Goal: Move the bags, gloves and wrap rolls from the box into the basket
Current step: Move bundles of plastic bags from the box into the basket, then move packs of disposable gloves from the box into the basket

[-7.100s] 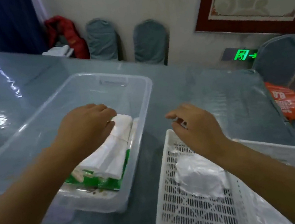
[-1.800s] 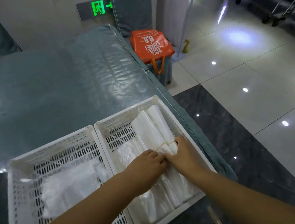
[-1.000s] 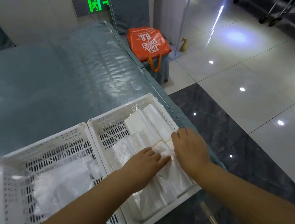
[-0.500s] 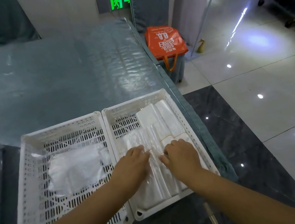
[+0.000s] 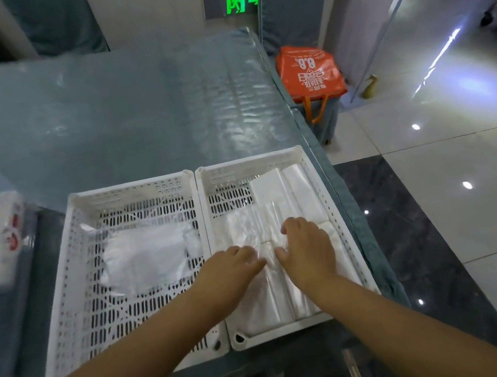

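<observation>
Over the right basket [image 5: 339, 206], both hands, left [image 5: 233, 270] and right [image 5: 308, 250], press flat and open on the bags [image 5: 291, 293], gripping nothing, likely to settle them.

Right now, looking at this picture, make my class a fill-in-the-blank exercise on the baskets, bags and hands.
1. Both hands press on the bags in the ____ basket.
2. The left basket holds a crumpled ____ plastic bundle.
3. The left hand and right hand lie palm ____.
4. The orange bag sits on a ____.

Missing words: right; white; down; chair
</observation>
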{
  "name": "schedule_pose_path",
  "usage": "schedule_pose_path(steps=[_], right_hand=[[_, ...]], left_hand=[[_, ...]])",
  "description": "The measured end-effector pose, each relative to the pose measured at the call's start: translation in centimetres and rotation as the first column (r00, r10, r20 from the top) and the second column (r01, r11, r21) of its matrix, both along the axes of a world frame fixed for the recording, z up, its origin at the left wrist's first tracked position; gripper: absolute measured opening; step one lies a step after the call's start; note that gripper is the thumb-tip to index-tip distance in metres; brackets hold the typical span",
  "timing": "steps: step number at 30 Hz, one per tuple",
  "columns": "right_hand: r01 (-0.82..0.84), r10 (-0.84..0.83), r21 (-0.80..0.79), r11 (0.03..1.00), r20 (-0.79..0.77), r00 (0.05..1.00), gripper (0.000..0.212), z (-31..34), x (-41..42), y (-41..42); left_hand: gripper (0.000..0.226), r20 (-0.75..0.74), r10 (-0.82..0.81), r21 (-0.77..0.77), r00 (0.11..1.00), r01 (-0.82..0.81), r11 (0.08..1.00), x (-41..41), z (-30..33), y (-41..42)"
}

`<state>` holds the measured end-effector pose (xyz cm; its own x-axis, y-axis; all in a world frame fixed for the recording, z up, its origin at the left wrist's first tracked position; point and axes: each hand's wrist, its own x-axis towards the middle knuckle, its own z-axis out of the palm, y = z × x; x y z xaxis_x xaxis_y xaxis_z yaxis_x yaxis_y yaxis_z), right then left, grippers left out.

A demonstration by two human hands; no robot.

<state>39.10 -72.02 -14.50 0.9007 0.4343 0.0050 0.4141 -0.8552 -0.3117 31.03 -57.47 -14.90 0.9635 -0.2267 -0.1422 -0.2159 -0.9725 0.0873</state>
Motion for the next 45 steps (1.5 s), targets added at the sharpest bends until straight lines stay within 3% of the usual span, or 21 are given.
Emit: schedule_pose_path(steps=[8, 14, 21, 26, 31, 34, 36, 40, 45], right_hand=[[-0.13, 0.124, 0.204, 0.97, 0.039, 0.991, 0.015, 4.9, 0.5, 4.2], [-0.373, 0.289, 0.254, 0.892, 0.314, 0.904, 0.004, 10.9, -1.4, 10.8], [-0.514, 0.375, 0.283, 0.81, 0.423, 0.825, 0.008, 15.7, -7.2, 21.7], [-0.585, 0.461, 0.34, 0.737, 0.379, 0.802, 0.006, 18.2, -13.2, 31.7], [-0.599, 0.53, 0.348, 0.721, 0.281, 0.8, 0.004, 18.5, -18.3, 41.9], [-0.653, 0.609, 0.233, 0.72, 0.238, 0.757, 0.004, 17.1, -20.8, 47.8], [-0.71, 0.701, 0.119, 0.694, 0.113, 0.704, 0.008, 15.7, -22.2, 51.3], [-0.854, 0.824, -0.119, 0.507, -0.225, 0.521, 0.028, 12.0, -23.9, 56.5], [-0.919, 0.951, -0.37, 0.133, -0.214, 0.224, 0.056, 8.1, -24.9, 58.9]], left_hand=[[0.035, 0.153, 0.289, -0.073, 0.945, -0.281, 0.957, -2.3, 7.5, 4.7], [0.033, 0.272, 0.496, -0.141, 0.825, -0.476, 0.868, -8.2, 14.4, 11.0], [0.027, 0.386, 0.643, -0.183, 0.662, -0.628, 0.756, -18.3, 20.4, 21.1], [0.028, 0.375, 0.758, -0.201, 0.535, -0.751, 0.629, -25.4, 20.8, 30.7], [0.031, 0.279, 0.76, -0.093, 0.587, -0.771, 0.63, -30.4, 19.6, 39.9], [0.033, 0.255, 0.737, -0.01, 0.627, -0.76, 0.65, -32.4, 18.8, 44.8], [0.036, 0.238, 0.713, 0.033, 0.659, -0.739, 0.672, -33.5, 18.2, 47.4], [0.039, 0.227, 0.64, 0.138, 0.734, -0.675, 0.725, -35.1, 16.7, 50.7], [0.037, 0.247, 0.581, 0.107, 0.775, -0.618, 0.779, -36.1, 15.3, 51.9]])
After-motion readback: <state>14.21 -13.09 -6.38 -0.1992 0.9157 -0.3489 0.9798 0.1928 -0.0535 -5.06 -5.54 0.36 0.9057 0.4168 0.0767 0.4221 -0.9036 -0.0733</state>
